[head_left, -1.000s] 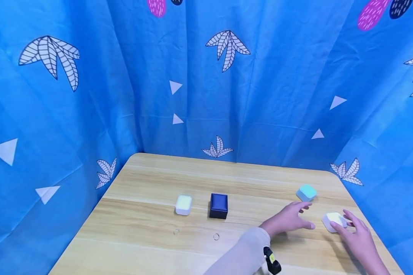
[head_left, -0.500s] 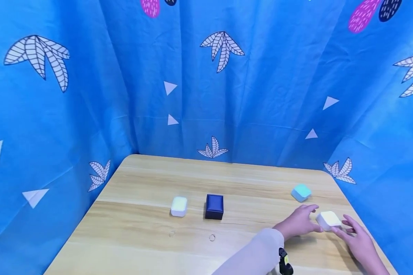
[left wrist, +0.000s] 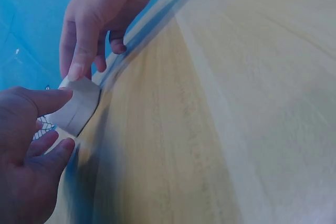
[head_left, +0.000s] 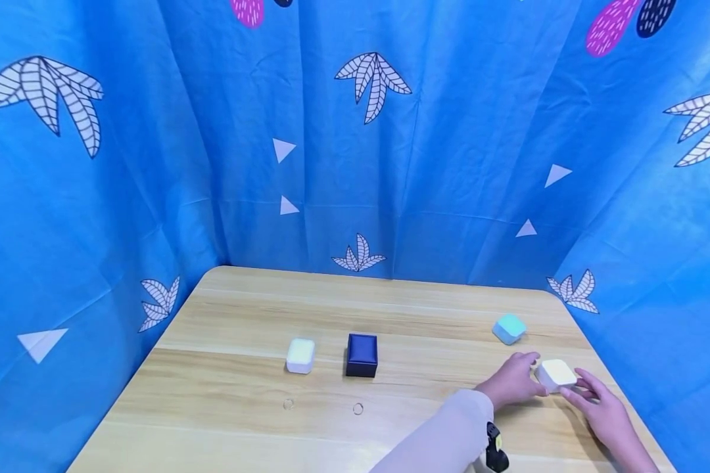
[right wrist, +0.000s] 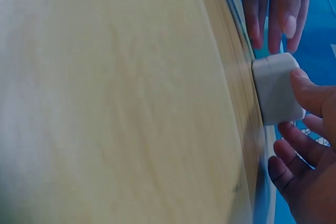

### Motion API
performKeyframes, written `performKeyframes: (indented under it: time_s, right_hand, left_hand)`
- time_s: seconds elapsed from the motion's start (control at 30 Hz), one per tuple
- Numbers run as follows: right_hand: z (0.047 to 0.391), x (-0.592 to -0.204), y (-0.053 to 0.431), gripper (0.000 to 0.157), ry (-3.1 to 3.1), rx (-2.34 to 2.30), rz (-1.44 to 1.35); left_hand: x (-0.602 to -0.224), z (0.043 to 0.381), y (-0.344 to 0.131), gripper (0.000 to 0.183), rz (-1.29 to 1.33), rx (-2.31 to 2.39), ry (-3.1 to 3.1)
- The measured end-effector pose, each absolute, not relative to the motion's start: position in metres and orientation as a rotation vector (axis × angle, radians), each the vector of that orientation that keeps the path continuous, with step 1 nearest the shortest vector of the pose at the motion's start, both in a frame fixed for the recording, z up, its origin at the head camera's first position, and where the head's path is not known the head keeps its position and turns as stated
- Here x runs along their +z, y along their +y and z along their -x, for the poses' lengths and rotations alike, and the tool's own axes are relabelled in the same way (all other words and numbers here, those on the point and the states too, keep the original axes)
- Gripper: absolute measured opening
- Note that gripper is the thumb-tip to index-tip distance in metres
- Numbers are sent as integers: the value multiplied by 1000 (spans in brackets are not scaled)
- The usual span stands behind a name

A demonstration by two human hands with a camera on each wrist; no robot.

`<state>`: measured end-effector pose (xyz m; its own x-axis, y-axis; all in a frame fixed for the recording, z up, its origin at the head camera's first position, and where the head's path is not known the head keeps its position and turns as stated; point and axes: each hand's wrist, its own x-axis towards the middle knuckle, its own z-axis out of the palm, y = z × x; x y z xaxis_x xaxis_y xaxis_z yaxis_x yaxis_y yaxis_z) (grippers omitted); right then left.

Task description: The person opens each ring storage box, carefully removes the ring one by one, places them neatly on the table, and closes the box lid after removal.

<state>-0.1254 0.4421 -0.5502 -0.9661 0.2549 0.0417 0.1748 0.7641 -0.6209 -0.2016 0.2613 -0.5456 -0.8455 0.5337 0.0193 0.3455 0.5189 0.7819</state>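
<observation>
Both hands are at one small white ring box [head_left: 556, 374] near the table's right edge. My left hand [head_left: 513, 380] holds its left side, thumb toward the front and a finger behind. On the right side my right hand [head_left: 605, 408] pinches the box with thumb and fingers. In the left wrist view, a thin seam runs along the side of the white box [left wrist: 79, 103], between the two hands. The right wrist view shows the right thumb on the face of the box [right wrist: 277, 90]; it looks closed.
A turquoise box [head_left: 509, 329] sits behind the hands. Farther left stand a dark blue ring box [head_left: 362, 355] and another white box [head_left: 300, 356]. Two thin rings, one [head_left: 357, 408] and another [head_left: 288, 404], lie before them. A blue curtain [head_left: 367, 164] surrounds the wooden table [head_left: 213, 420].
My left hand has moved right to the white ring box and taken hold of its left side. The right hand stays at the box. The head view has shifted slightly right.
</observation>
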Motion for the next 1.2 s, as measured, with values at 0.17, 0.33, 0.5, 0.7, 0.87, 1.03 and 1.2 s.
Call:
performKeyframes:
  time_s: [0.17,0.33,0.5,0.7,0.87,1.03,1.2]
  right_hand:
    - [126,-549,438,77,-2848,980,375]
    - [129,-548,435,81,-2876,985,432]
    - [130,-548,429,78,-2861,1023,453]
    - [130,-546,421,77,-2850,1063,458]
    - [130,-544,416,76,-2839,1079,466]
    - [130,-544,411,72,-2833,1085,462]
    - [130,-546,407,69,-2822,1093,469]
  left_hand:
    - [-548,199,263,63,-779,1199,2557]
    - [-551,196,262,66,-751,1243,2550]
    - [-552,195,260,67,-709,1293,2559]
    - [-552,194,258,68,-622,1370,2534]
    - [-553,194,258,66,-599,1391,2553]
    - [-554,194,255,67,-596,1399,2577]
    - [-554,194,250,65,-582,1416,2561]
